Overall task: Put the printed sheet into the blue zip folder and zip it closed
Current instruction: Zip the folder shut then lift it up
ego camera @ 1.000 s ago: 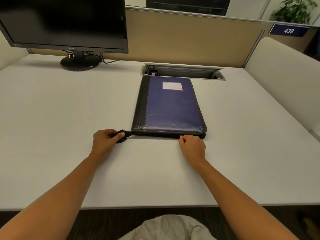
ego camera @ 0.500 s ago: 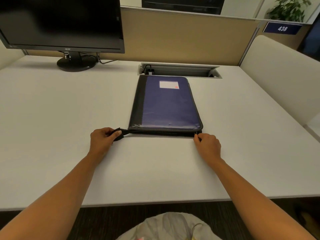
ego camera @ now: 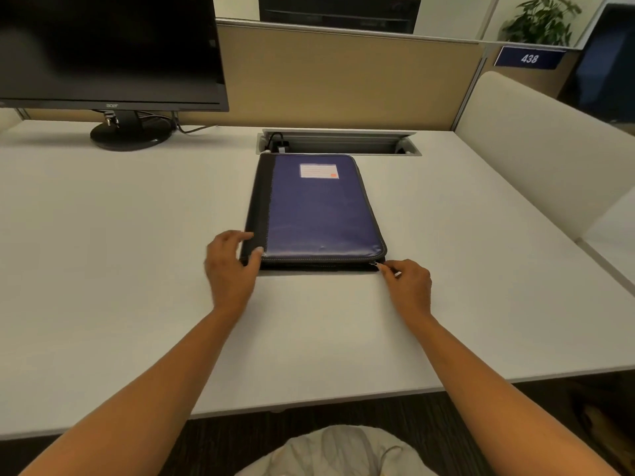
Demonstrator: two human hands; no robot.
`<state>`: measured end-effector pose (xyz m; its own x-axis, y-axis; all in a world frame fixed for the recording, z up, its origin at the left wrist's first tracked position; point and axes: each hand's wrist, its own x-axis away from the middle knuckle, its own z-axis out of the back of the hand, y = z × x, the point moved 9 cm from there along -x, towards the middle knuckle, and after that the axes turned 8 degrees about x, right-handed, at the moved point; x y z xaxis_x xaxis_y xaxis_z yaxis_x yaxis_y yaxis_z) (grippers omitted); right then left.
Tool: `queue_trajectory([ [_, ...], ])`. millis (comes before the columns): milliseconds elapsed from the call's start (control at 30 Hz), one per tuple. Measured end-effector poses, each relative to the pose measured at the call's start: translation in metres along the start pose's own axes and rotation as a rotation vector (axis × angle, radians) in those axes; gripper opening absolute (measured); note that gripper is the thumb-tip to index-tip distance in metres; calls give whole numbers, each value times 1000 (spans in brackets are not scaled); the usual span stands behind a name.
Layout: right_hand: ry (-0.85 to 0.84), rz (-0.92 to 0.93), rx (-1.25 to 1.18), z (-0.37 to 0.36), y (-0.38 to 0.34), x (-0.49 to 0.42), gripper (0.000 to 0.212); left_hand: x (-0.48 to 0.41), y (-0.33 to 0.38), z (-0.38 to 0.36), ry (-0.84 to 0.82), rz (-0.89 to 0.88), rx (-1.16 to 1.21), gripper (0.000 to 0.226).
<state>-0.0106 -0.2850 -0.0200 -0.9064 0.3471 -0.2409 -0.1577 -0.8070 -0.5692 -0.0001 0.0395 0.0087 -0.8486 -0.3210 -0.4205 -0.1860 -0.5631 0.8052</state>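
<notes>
The blue zip folder (ego camera: 319,214) lies closed and flat on the white desk (ego camera: 103,269), its black spine on the left and a white label near its far edge. My left hand (ego camera: 230,266) rests at the folder's near left corner, thumb on the cover and fingers spread. My right hand (ego camera: 409,286) sits at the near right corner and pinches the zip pull (ego camera: 374,264) between its fingertips. No printed sheet is visible.
A black monitor (ego camera: 106,49) on a round stand occupies the far left. A cable tray slot (ego camera: 340,142) runs just behind the folder. Beige partitions rise at the back and on the right, with a "438" sign (ego camera: 529,58).
My right hand has drawn the zip pull along the near edge from the middle to the right corner. My left hand has let go of the black strap and moved onto the folder's left corner.
</notes>
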Motion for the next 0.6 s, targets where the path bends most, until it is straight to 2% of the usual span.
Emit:
queue_trajectory([
  [100,-14,-76,-75,-3,2,0,20,10,38,-49,-298,-207,4,27],
  [233,-85,-202,-236,-13,6,1,19,29,58,-99,-593,-264,-77,37],
  [367,-170,-258,-333,-23,5,8,17,40,64,-123,-704,-270,-146,41],
  [600,-277,-114,-346,-39,-27,28,7,45,58,-138,-816,-352,-370,52],
])
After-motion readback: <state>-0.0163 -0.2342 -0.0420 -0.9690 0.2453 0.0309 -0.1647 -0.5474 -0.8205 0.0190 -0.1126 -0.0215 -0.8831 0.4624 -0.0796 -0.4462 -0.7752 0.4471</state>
